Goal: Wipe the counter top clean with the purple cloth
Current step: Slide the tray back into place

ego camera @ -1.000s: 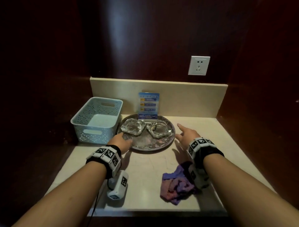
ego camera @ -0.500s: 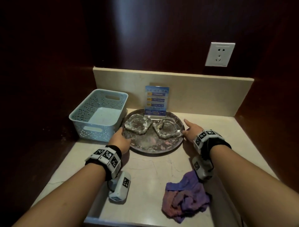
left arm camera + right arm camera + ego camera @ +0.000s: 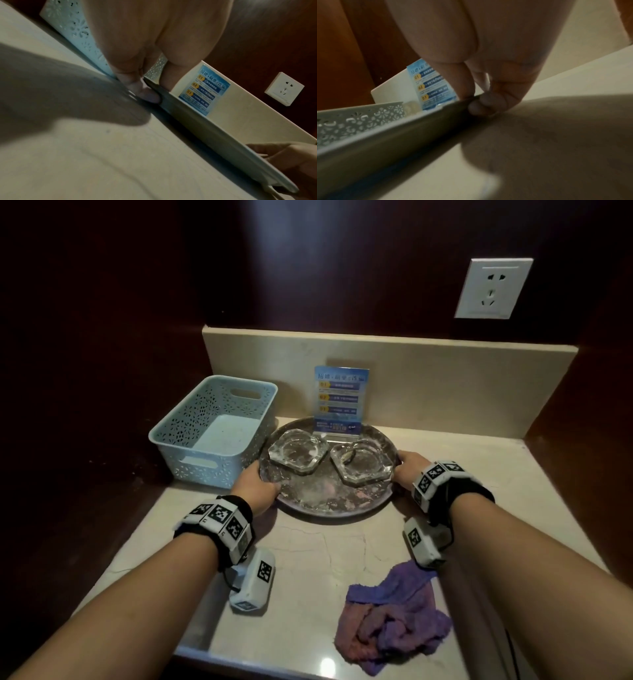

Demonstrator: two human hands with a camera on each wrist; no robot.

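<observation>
The purple cloth (image 3: 390,621) lies crumpled at the front right of the beige counter top (image 3: 308,570), and neither hand touches it. Behind it sits a round marbled tray (image 3: 329,501) carrying two glass ashtrays (image 3: 296,451) (image 3: 361,462). My left hand (image 3: 263,484) grips the tray's left rim. In the left wrist view its fingertips (image 3: 149,96) are tucked under the tray's rim (image 3: 223,142). My right hand (image 3: 402,465) grips the right rim. In the right wrist view its fingertips (image 3: 479,106) curl under the tray's edge (image 3: 402,129) with the thumb on top.
A pale blue perforated basket (image 3: 212,433) stands just left of the tray, almost touching it. A blue notice card (image 3: 340,398) leans on the backsplash (image 3: 445,388) behind the tray. Dark wood walls close in both sides, and a wall socket (image 3: 493,287) sits at the upper right.
My right hand has moved from the counter beside the tray onto the tray's right rim and taken hold. The left hand has stayed at the left rim.
</observation>
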